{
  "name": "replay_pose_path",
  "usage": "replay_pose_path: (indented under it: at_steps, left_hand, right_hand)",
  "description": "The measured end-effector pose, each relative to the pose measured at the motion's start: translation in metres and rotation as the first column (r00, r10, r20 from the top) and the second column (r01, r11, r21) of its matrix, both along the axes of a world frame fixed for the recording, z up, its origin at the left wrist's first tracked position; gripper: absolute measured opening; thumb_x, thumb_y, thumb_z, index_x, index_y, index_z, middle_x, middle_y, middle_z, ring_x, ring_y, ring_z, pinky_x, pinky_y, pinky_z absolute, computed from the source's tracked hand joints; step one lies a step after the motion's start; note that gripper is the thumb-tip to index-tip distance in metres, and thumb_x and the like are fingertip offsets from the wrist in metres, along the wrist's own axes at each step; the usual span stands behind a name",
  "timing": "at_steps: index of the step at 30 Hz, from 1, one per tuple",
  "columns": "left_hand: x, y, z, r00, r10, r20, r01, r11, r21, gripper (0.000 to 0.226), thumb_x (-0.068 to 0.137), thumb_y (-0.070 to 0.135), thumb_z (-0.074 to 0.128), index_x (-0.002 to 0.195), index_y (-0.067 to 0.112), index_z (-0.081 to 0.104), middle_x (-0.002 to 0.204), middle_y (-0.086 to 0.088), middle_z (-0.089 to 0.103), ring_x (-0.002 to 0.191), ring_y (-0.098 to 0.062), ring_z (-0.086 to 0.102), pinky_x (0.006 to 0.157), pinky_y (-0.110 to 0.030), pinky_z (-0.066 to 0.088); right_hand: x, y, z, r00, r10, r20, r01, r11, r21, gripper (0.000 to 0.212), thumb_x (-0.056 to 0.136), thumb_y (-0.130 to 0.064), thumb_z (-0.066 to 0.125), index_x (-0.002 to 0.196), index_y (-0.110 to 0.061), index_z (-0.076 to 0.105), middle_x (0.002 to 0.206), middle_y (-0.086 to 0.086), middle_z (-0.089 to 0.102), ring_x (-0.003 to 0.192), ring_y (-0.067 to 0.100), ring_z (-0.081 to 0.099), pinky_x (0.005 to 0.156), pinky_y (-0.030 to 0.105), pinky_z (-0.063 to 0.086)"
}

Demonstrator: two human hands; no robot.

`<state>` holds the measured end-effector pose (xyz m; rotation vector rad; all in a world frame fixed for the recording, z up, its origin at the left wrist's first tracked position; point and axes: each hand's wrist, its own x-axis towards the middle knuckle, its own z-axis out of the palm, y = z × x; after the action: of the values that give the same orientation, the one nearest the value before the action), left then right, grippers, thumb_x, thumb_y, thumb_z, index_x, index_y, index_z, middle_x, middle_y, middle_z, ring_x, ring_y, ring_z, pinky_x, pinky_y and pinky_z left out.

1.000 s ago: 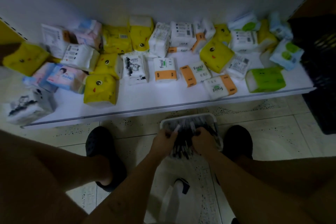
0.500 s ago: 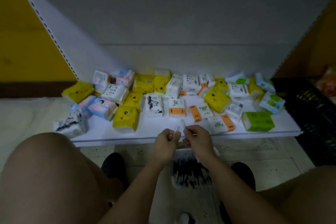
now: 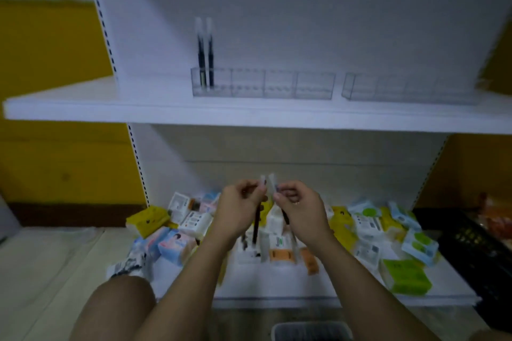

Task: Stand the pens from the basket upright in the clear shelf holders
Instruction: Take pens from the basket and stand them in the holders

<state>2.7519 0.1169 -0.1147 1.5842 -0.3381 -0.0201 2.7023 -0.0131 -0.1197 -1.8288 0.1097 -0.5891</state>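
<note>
My left hand (image 3: pixel 240 203) grips a dark pen (image 3: pixel 256 227) near its clear cap, the barrel hanging down. Close beside it my right hand (image 3: pixel 300 206) pinches a second pen (image 3: pixel 285 216) the same way. Both hands hover in front of the lower shelf, well below the upper shelf (image 3: pixel 194 112). On that shelf stands a clear divided holder (image 3: pixel 277 84) with two pens (image 3: pixel 205 55) upright in its leftmost cell. A second clear holder (image 3: pixel 388 87) sits to its right and looks empty. The basket (image 3: pixel 310 331) shows only as a rim at the bottom edge.
The lower shelf (image 3: pixel 277 285) is covered with several tissue packs (image 3: pixel 406 275) in yellow, white, blue and green. A black crate (image 3: pixel 482 255) stands at the right. My knee (image 3: pixel 122 307) is at the lower left. The picture is blurred by motion.
Both hands left the basket holding a pen each and rose in front of the shelf. The view tilted up, bringing the upper shelf and the clear holders into sight.
</note>
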Motion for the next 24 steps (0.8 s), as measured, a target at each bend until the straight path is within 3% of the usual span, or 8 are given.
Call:
replay_pose_path:
  at_steps: [3,5,9,13,17,24]
  left_hand:
    - [0.007,0.013,0.045,0.994,-0.031,0.105,0.033,0.999,-0.017,0.009,0.091,0.016,0.065,0.083,0.016,0.069,0.071,0.001,0.070,0.079,-0.022,0.068,0.081,-0.054,0.055]
    - [0.010,0.024,0.077,0.985,-0.020,0.169,0.028,0.999,-0.044,0.005,0.091,0.014,0.064,0.089,0.014,0.069,0.076,-0.001,0.069,0.081,-0.022,0.069,0.081,-0.054,0.055]
    - [0.021,0.044,0.136,0.939,0.018,0.343,-0.014,1.000,-0.014,0.026,0.092,0.012,0.062,0.116,0.023,0.060,0.089,-0.008,0.069,0.079,-0.018,0.072,0.078,-0.045,0.059]
    - [0.039,0.065,0.182,0.885,0.071,0.460,-0.077,0.997,-0.005,0.019,0.093,0.012,0.061,0.109,0.021,0.058,0.092,-0.009,0.069,0.074,-0.012,0.071,0.070,-0.038,0.061]
    - [0.068,0.079,0.212,0.823,0.140,0.551,-0.142,0.989,-0.039,0.019,0.090,0.013,0.064,0.106,0.022,0.059,0.086,-0.005,0.072,0.079,-0.017,0.071,0.072,-0.045,0.060]
    - [0.118,0.092,0.253,0.734,0.317,0.600,-0.266,0.948,-0.175,0.020,0.090,0.015,0.065,0.106,0.026,0.060,0.091,-0.003,0.071,0.084,-0.014,0.069,0.072,-0.037,0.061]
  right_hand:
    - [0.010,0.007,0.037,0.996,0.059,0.061,-0.055,0.996,-0.065,0.037,0.090,-0.013,0.065,0.120,-0.032,0.053,0.078,-0.004,0.058,0.076,0.012,0.059,0.071,0.021,0.047]
    - [0.016,0.015,0.065,0.986,0.119,0.116,-0.108,0.989,-0.100,0.052,0.092,-0.014,0.062,0.134,-0.040,0.046,0.080,-0.002,0.054,0.075,0.010,0.057,0.072,0.020,0.048]
    - [0.035,0.032,0.119,0.958,0.158,0.238,-0.122,0.980,-0.160,0.053,0.089,-0.007,0.065,0.125,-0.044,0.054,0.088,-0.005,0.056,0.073,0.001,0.057,0.078,0.022,0.051]
    - [0.061,0.046,0.164,0.942,0.146,0.302,-0.100,0.982,-0.161,0.044,0.086,-0.009,0.069,0.117,-0.039,0.058,0.094,-0.010,0.058,0.071,0.006,0.059,0.070,0.021,0.051]
    - [0.090,0.061,0.200,0.904,0.138,0.405,-0.113,0.990,-0.086,0.042,0.086,-0.007,0.069,0.111,-0.037,0.054,0.098,-0.004,0.060,0.079,0.017,0.064,0.071,0.033,0.057]
    - [0.139,0.069,0.250,0.857,0.032,0.515,0.005,0.997,-0.071,0.040,0.090,-0.011,0.065,0.122,-0.030,0.051,0.099,-0.011,0.057,0.081,0.011,0.063,0.072,0.027,0.057]
